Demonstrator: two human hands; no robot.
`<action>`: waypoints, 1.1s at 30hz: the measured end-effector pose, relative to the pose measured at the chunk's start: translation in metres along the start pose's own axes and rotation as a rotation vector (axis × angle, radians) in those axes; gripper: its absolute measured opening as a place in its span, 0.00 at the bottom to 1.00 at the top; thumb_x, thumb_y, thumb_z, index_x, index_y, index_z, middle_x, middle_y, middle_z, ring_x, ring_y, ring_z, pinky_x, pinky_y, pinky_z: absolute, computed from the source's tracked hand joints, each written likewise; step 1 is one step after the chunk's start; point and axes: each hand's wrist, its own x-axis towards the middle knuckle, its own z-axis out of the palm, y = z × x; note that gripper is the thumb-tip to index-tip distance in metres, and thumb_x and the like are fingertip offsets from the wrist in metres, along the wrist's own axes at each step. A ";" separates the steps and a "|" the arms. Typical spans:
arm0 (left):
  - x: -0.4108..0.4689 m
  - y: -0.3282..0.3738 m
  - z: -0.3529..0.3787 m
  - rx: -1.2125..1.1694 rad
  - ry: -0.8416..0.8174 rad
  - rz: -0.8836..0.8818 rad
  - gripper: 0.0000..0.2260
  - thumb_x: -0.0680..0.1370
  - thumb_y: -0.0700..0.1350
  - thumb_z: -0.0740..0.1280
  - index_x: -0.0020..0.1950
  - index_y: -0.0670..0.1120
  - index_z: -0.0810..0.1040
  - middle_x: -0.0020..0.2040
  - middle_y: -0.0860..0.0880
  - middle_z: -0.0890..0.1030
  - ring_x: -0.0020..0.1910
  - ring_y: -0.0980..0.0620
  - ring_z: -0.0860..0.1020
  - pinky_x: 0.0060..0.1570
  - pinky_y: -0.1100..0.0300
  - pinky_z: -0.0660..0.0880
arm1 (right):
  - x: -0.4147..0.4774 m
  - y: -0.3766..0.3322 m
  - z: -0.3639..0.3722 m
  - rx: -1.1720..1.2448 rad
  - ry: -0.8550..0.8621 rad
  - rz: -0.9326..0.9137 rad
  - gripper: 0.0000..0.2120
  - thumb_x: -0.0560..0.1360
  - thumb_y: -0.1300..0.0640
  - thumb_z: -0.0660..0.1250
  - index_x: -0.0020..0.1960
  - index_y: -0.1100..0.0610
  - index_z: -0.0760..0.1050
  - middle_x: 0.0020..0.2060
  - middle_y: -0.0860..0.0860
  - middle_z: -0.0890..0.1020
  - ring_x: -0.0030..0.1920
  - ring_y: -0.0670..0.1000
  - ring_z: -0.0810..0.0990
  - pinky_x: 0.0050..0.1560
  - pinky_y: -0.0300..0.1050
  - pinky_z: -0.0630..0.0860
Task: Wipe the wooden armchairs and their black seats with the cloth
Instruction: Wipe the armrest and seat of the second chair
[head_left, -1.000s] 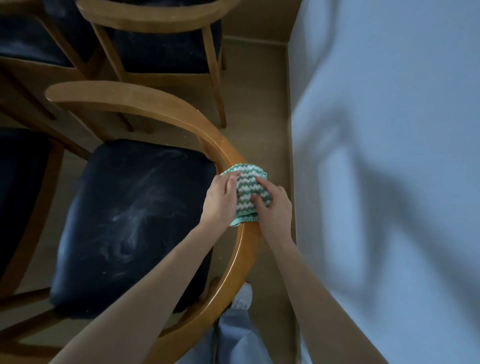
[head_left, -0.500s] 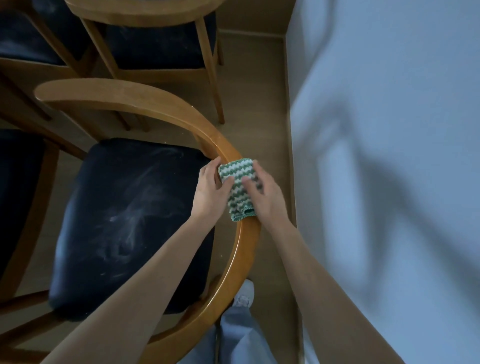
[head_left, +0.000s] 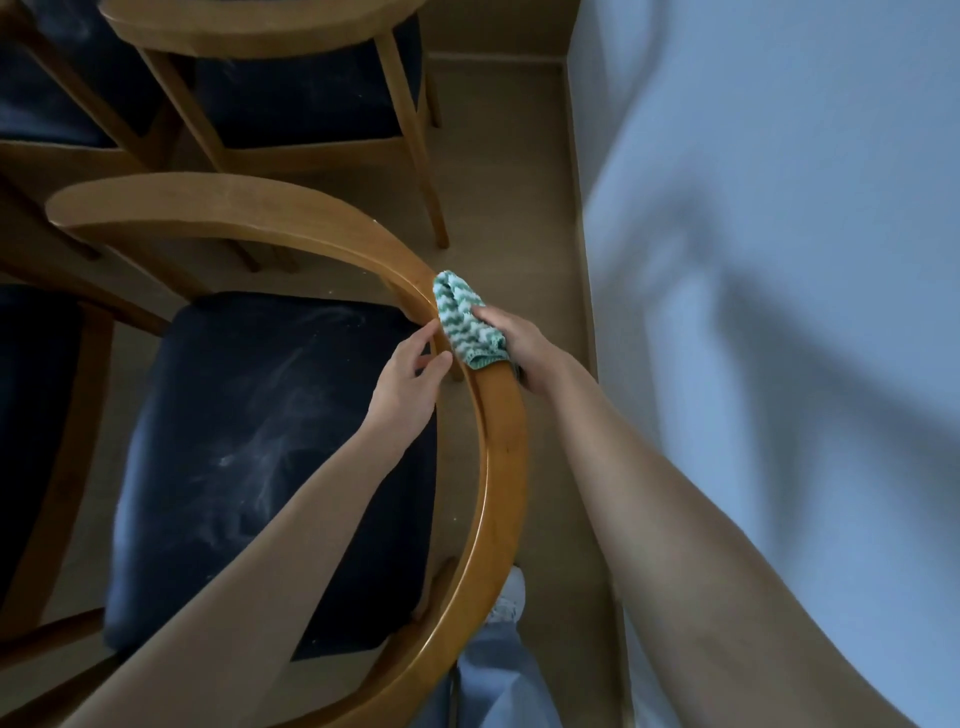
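Observation:
A wooden armchair with a curved back rail (head_left: 498, 457) stands below me, its black seat (head_left: 270, 457) streaked with pale dust. A green-and-white zigzag cloth (head_left: 465, 322) lies over the outer side of the rail. My right hand (head_left: 519, 343) grips the cloth against the rail from the outside. My left hand (head_left: 410, 379) is off the cloth, on the inner side of the rail, with its fingers loosely bent near the wood.
A second armchair (head_left: 291, 78) with a black seat stands farther ahead, and parts of others show at the left (head_left: 31, 405). A pale wall (head_left: 779, 312) runs close along the right, leaving a narrow strip of floor (head_left: 509, 197). My leg and shoe (head_left: 506, 603) are behind the rail.
The cloth has slid from the top of the rail to its outer side. My left hand has let go of the cloth and moved to the inner side; my right hand still holds it.

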 end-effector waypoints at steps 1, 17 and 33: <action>0.001 0.000 0.001 0.010 -0.004 0.007 0.20 0.82 0.44 0.58 0.74 0.50 0.62 0.70 0.52 0.69 0.62 0.61 0.67 0.56 0.66 0.63 | 0.004 0.000 -0.001 0.020 -0.013 0.009 0.09 0.79 0.51 0.60 0.54 0.54 0.76 0.53 0.55 0.80 0.51 0.52 0.79 0.61 0.52 0.72; -0.004 0.004 0.026 0.056 0.013 -0.037 0.23 0.80 0.51 0.59 0.75 0.51 0.62 0.70 0.51 0.70 0.67 0.53 0.70 0.68 0.49 0.67 | -0.068 0.048 0.000 0.042 -0.033 -0.177 0.18 0.82 0.54 0.55 0.71 0.51 0.61 0.56 0.52 0.78 0.52 0.48 0.79 0.53 0.40 0.76; -0.014 0.010 0.035 0.057 0.050 -0.046 0.22 0.82 0.48 0.57 0.76 0.49 0.58 0.73 0.50 0.65 0.69 0.53 0.66 0.62 0.60 0.65 | -0.156 0.163 0.056 0.265 0.072 -0.123 0.32 0.75 0.37 0.56 0.74 0.43 0.47 0.68 0.50 0.68 0.65 0.45 0.72 0.65 0.42 0.71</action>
